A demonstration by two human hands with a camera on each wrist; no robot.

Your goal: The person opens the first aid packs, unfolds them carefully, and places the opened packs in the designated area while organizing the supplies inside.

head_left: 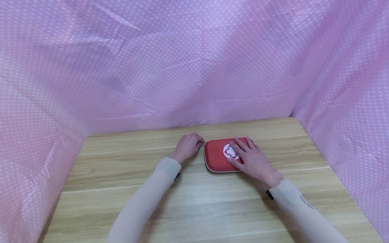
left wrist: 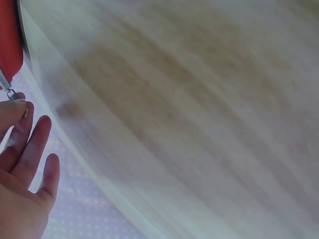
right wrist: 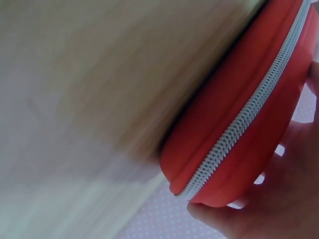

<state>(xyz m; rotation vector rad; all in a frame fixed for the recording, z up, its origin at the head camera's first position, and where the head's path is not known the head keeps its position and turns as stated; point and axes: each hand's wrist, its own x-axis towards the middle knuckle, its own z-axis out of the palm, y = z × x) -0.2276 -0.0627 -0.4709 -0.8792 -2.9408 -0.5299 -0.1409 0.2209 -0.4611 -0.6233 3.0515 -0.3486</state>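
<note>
A red zip case point(head_left: 215, 155) with a white round emblem lies on the wooden table. At its far left corner, my left hand point(head_left: 188, 145) pinches the zipper pull point(left wrist: 14, 95) between thumb and forefinger, while the other fingers spread loosely. My right hand point(head_left: 253, 160) rests over the right part of the case, its spread fingers pressing on the lid and partly covering the emblem. In the right wrist view, the silver zipper teeth point(right wrist: 239, 119) run closed along the visible side of the case.
The wooden table point(head_left: 197, 209) extends around the case toward the near side. Pink dotted cloth point(head_left: 152, 77) hangs behind the table and along both sides. The table's far edge runs just beyond my left hand.
</note>
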